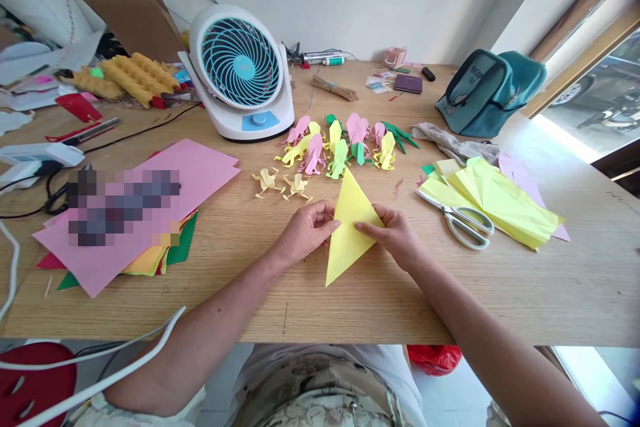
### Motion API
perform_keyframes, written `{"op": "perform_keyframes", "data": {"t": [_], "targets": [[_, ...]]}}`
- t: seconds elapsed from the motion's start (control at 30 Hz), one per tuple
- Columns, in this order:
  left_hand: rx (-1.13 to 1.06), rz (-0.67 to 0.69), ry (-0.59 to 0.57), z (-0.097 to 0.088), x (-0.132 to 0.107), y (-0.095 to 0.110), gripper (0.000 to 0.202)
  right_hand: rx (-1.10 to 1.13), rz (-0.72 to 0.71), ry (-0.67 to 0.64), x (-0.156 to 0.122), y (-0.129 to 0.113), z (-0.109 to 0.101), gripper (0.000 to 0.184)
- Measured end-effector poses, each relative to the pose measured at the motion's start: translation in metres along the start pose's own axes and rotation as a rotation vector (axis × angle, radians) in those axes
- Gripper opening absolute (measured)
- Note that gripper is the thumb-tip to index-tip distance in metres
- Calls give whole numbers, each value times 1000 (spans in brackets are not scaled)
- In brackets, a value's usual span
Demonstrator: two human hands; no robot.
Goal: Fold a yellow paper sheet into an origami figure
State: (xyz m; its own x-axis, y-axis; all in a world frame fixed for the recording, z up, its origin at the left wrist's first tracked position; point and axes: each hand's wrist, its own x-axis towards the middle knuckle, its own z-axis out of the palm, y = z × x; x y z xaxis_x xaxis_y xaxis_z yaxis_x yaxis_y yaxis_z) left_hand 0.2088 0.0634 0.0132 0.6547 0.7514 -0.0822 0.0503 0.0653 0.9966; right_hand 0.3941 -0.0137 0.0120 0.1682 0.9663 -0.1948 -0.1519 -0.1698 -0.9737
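Observation:
A yellow sheet of paper (349, 223), folded into a long kite shape, lies on the wooden table (350, 307) in front of me. My left hand (306, 230) pinches its left edge with curled fingers. My right hand (395, 233) presses on its right corner, forefinger laid along the fold. Just beyond the sheet sit several small folded paper figures (340, 143) in pink, yellow and green, and two small yellow ones (283, 183) nearer my left hand.
Scissors (463, 220) lie right of my right hand beside a pile of yellow paper (495, 197). A stack of coloured sheets (150, 213) lies at the left. A white and blue fan (240, 73) and a teal bag (487, 90) stand behind.

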Motion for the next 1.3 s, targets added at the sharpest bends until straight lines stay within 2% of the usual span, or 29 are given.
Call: {"op": "perform_keyframes", "data": {"t": [0.4, 0.53, 0.77, 1.1, 1.3], "targets": [[-147, -90, 65, 4, -3, 9, 21, 82, -23, 44, -1, 0, 1, 39], [-210, -128, 121, 5, -3, 9, 23, 67, -35, 68, 0, 0, 2, 37], [-296, -122, 165, 7, -1, 6, 15, 53, -120, -22, 0, 1, 1, 24], [-352, -185, 78, 6, -3, 11, 24, 91, -136, 35, 3, 2, 2, 27], [-230, -61, 99, 5, -3, 7, 37, 80, -132, 38, 2, 1, 3, 26]]}}
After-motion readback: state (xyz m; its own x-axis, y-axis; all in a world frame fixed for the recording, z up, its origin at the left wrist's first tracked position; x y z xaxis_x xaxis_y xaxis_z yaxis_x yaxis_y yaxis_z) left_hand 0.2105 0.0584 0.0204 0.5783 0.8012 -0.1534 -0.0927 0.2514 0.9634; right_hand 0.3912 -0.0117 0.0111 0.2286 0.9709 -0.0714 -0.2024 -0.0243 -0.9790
